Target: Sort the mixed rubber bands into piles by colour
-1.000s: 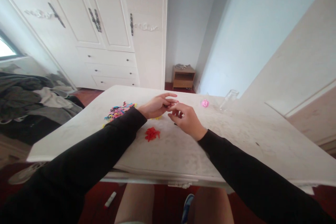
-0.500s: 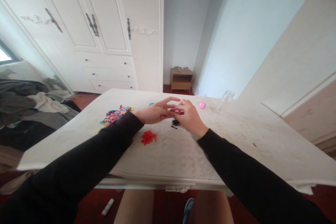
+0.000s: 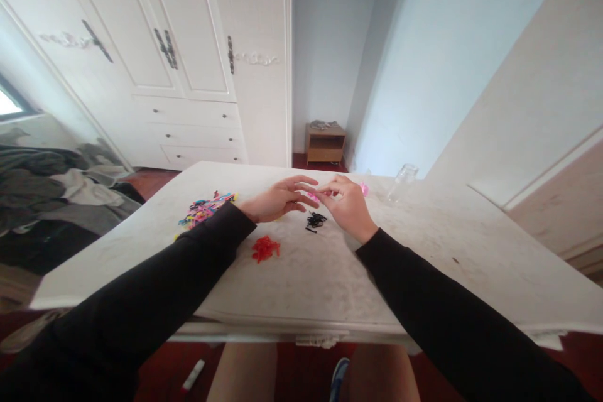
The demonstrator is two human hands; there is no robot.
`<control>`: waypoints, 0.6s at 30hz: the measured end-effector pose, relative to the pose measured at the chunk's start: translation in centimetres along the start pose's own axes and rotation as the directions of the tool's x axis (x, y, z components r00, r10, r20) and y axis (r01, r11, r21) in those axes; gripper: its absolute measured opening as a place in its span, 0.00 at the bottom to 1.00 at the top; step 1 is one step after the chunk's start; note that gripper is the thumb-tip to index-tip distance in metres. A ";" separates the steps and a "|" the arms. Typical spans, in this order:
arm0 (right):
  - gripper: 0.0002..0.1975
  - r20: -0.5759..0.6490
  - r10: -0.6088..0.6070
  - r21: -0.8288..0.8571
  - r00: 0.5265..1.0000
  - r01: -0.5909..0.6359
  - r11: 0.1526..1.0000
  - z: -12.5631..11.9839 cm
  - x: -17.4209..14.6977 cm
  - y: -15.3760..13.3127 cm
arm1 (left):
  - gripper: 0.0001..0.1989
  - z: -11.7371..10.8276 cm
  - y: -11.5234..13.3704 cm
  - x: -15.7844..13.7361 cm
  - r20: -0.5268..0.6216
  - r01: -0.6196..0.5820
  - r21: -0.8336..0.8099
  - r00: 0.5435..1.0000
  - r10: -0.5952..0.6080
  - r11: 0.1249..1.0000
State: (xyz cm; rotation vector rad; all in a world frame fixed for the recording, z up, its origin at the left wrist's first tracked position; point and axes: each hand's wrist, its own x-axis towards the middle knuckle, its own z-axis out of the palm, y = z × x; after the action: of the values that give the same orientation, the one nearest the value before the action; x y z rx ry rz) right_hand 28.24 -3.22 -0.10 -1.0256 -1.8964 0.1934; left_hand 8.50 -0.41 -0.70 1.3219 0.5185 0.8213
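My left hand (image 3: 280,199) is over the table with its fingers stretched out and spread. Close beside it, my right hand (image 3: 347,204) is closed in a pinch, its fingertips near the left fingers; what it holds, if anything, is too small to make out. Something pink (image 3: 313,198) shows between the hands, and I cannot tell whether it is held or lies behind them. Below them lies a small pile of black strip-like pieces (image 3: 315,220). Nearer me is a pile of red pieces (image 3: 266,249). A mixed multicoloured pile (image 3: 202,209) spreads left of my left wrist.
A clear glass bottle (image 3: 402,182) and a pink object (image 3: 364,189), partly behind my right hand, are at the far side of the white table (image 3: 424,276). Beyond are a white wardrobe (image 3: 188,119) and a small wooden cabinet (image 3: 326,144). Clothes (image 3: 70,201) are heaped at left.
My hands have drawn slightly apart, the right one shifting a little to the right. More of the black pile shows, and the pink object by the bottle is now partly covered.
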 end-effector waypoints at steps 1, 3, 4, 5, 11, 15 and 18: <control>0.04 -0.021 0.011 0.012 1.000 -0.011 1.000 -0.2 0.1 0.0 | 0.13 -0.1 -0.1 0.1 -0.054 -0.014 0.044 0.998 0.017 0.999; 0.04 -0.056 0.033 0.035 0.998 -0.031 0.999 -0.4 0.1 0.1 | 0.10 -0.3 -0.4 0.4 -0.126 -0.049 0.107 0.990 0.062 0.993; 0.04 -0.068 0.045 0.051 0.997 -0.042 0.998 -0.5 0.2 0.1 | 0.09 -0.4 -0.5 0.5 -0.144 -0.062 0.124 0.986 0.080 0.990; 0.04 -0.076 0.058 0.070 0.995 -0.053 0.996 -0.6 0.2 0.1 | 0.09 -0.5 -0.6 0.6 -0.156 -0.068 0.136 0.984 0.089 0.988; 0.06 -0.062 0.145 0.227 0.987 -0.128 0.966 -0.4 0.4 0.4 | 0.08 -0.7 -0.5 0.6 -0.140 -0.104 0.318 0.978 0.155 0.942; 0.09 -0.034 0.190 0.317 0.981 -0.169 0.933 -0.1 0.3 0.7 | 0.11 -0.2 0.1 0.3 -0.065 -0.173 0.563 0.966 0.252 0.808; 0.12 -0.021 0.201 0.349 0.979 -0.182 0.919 0.0 0.2 0.9 | 0.10 0.1 0.2 0.2 -0.072 -0.217 0.689 0.929 0.363 0.692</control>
State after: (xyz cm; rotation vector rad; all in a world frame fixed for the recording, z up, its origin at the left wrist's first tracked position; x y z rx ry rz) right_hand 28.66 -2.51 -0.40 -0.9608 -1.6346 0.5853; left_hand 8.69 -0.33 -0.45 2.0477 0.8339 1.0981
